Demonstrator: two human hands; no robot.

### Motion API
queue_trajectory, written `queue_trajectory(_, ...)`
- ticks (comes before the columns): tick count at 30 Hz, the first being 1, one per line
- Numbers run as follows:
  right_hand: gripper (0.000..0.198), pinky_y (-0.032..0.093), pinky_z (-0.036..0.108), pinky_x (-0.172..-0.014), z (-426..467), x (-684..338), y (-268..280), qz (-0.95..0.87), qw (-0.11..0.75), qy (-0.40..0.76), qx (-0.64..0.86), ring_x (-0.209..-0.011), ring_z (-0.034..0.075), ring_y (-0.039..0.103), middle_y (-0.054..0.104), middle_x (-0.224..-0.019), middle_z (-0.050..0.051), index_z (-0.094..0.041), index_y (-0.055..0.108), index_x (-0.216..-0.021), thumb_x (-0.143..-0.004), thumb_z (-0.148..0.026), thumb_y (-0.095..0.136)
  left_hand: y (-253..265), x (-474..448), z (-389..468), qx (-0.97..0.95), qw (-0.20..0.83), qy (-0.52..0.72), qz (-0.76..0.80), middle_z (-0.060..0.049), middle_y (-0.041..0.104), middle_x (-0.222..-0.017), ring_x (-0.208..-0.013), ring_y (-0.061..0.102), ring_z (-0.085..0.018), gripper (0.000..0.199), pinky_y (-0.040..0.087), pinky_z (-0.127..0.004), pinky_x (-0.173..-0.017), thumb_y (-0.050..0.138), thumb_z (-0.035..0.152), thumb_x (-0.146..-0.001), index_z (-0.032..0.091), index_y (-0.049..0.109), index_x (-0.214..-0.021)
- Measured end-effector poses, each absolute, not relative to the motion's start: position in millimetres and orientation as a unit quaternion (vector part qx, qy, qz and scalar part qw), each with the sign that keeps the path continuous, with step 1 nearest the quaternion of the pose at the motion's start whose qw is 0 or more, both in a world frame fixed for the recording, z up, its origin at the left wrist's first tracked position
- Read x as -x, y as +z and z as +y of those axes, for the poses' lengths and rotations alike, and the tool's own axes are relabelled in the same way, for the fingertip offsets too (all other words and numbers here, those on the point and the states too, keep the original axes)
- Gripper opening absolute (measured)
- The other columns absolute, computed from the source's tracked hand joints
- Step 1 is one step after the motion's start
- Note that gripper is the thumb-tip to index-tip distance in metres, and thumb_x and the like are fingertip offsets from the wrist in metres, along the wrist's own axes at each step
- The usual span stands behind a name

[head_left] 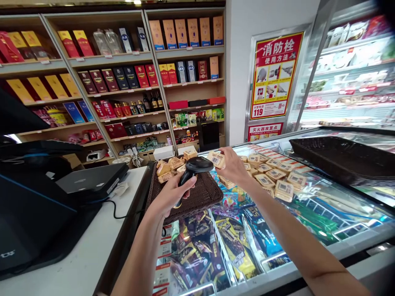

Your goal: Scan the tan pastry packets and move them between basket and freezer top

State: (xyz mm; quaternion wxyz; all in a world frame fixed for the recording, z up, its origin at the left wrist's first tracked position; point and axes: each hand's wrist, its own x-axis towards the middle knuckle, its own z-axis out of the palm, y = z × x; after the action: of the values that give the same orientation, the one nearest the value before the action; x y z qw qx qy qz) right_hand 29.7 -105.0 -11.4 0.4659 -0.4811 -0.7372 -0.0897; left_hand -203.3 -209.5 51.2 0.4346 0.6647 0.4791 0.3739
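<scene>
Wrapped in my left hand (174, 191) is the handle of a black barcode scanner (199, 164), its head tipped toward the right. My right hand (231, 166) pinches a small beige package (216, 159) with a barcode label facing me, close to the scanner head. Below the scanner lies a brown woven tray (200, 195) with several similar packages (173, 166) at its far left part. To the right, many more labelled packages (274, 174) lie in a loose pile on the freezer's glass top (321, 197).
A checkout machine (33, 213) and a closed black cash drawer (89, 179) stand on the white counter (83, 255) at left. A second dark woven tray (342, 160) rests on the freezer at right. Shelves of boxed bottles (123, 78) line the back wall.
</scene>
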Motion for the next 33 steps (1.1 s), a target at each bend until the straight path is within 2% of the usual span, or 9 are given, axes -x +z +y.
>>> queue_trajectory(6, 0.058, 0.046, 0.044, -0.098, -103, -20, -13, -0.749, 0.426, -0.078, 0.502, -0.118, 0.032, 0.053, 0.055, -0.123, 0.013, -0.019, 0.046, -0.127, -0.073, -0.018, 0.066, 52, 202, -210, -0.665, 0.421, 0.386, 0.481, 0.003, 0.054, -0.07, -0.058, 0.046, -0.01, 0.041, 0.034, -0.023, -0.056, 0.068, 0.06, -0.079, 0.02, 0.057, -0.085)
queue_trajectory(11, 0.056, 0.048, 0.042, -0.096, -102, -19, -14, -0.761, 0.391, -0.075, 0.512, -0.117, 0.031, 0.054, 0.055, -0.124, 0.011, -0.021, 0.048, -0.126, -0.073, -0.018, 0.067, 54, 204, -210, -0.66, 0.412, 0.389, 0.493, 0.003, 0.053, -0.068, -0.059, 0.046, -0.011, 0.044, 0.033, -0.024, -0.056, 0.067, 0.062, -0.079, 0.02, 0.057, -0.084)
queue_trajectory(18, 0.053, 0.05, 0.038, -0.084, -83, -65, 1, -0.707, 0.365, -0.068, 0.602, -0.101, 0.027, 0.06, 0.053, -0.123, 0.012, -0.018, 0.05, -0.125, -0.076, -0.027, 0.068, 54, 209, -205, -0.659, 0.404, 0.377, 0.51, 0.001, 0.056, -0.072, -0.062, 0.047, -0.011, 0.046, 0.036, -0.024, -0.059, 0.065, 0.064, -0.08, 0.019, 0.057, -0.083)
queue_trajectory(20, 0.055, 0.05, 0.039, -0.086, -69, -96, -2, -0.653, 0.365, -0.07, 0.66, -0.1, 0.028, 0.06, 0.054, -0.122, 0.014, -0.016, 0.051, -0.125, -0.076, -0.033, 0.07, 54, 209, -203, -0.659, 0.4, 0.375, 0.514, 0.002, 0.055, -0.068, -0.061, 0.046, -0.012, 0.048, 0.034, -0.023, -0.057, 0.066, 0.066, -0.078, 0.019, 0.057, -0.082)
queue_trajectory(23, 0.054, 0.041, 0.047, -0.1, -48, -149, -21, -0.54, 0.347, -0.095, 0.761, -0.117, 0.037, 0.052, 0.057, -0.12, 0.022, -0.008, 0.054, -0.12, -0.079, -0.04, 0.069, 54, 210, -201, -0.654, 0.395, 0.378, 0.523, 0.003, 0.052, -0.062, -0.058, 0.045, -0.012, 0.05, 0.031, -0.023, -0.054, 0.066, 0.068, -0.076, 0.02, 0.057, -0.081)
queue_trajectory(27, 0.059, 0.031, 0.052, -0.109, -30, -197, -58, -0.442, 0.327, -0.081, 0.831, -0.126, 0.041, 0.047, 0.056, -0.125, 0.031, 0.002, 0.049, -0.126, -0.083, -0.035, 0.065, 53, 210, -199, -0.645, 0.398, 0.386, 0.526, 0.003, 0.053, -0.063, -0.057, 0.045, -0.012, 0.05, 0.03, -0.023, -0.052, 0.067, 0.069, -0.075, 0.02, 0.058, -0.081)
queue_trajectory(30, 0.062, 0.033, 0.05, -0.107, -21, -203, -77, -0.418, 0.341, -0.031, 0.841, -0.129, 0.041, 0.046, 0.053, -0.129, 0.033, 0.003, 0.046, -0.131, -0.084, -0.034, 0.062, 53, 208, -198, -0.646, 0.399, 0.383, 0.527, 0.003, 0.053, -0.062, -0.058, 0.045, -0.012, 0.051, 0.031, -0.023, -0.053, 0.068, 0.069, -0.075, 0.019, 0.058, -0.08)
queue_trajectory(33, 0.057, 0.041, 0.046, -0.1, -14, -198, -82, -0.417, 0.345, 0.015, 0.841, -0.125, 0.039, 0.051, 0.051, -0.132, 0.032, 0.0, 0.05, -0.131, -0.086, -0.034, 0.06, 55, 208, -198, -0.646, 0.392, 0.387, 0.528, 0.002, 0.054, -0.062, -0.057, 0.045, -0.012, 0.051, 0.033, -0.023, -0.053, 0.071, 0.068, -0.072, 0.019, 0.059, -0.078)
